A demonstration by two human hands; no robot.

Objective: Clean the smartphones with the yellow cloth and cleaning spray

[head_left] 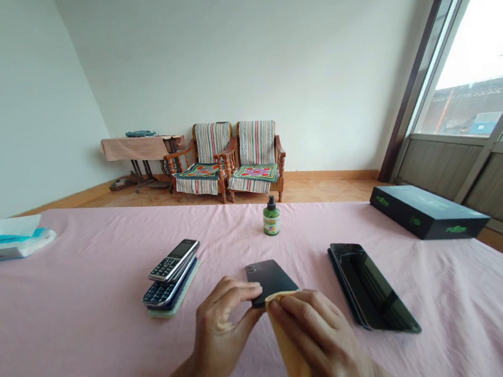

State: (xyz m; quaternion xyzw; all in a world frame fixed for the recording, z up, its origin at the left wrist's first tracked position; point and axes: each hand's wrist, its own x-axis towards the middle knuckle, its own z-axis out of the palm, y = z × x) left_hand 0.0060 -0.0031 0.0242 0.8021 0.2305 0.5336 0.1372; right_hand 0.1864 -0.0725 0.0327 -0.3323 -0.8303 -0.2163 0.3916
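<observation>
A dark smartphone is held up over the pink cloth, its back with the camera corner facing me. My left hand pinches its left edge between thumb and fingers. In my right hand is a folded yellow cloth, gripped by the fingers and hanging down. The top of that cloth touches the phone's near edge. My right fingers cover part of the phone's lower right side.
Left of my hands stand stacked phones, keypad ones on top. Stacked tablets lie to the right. Beyond are a green spray bottle, a black box and a tissue pack. The pink sheet is wrinkled.
</observation>
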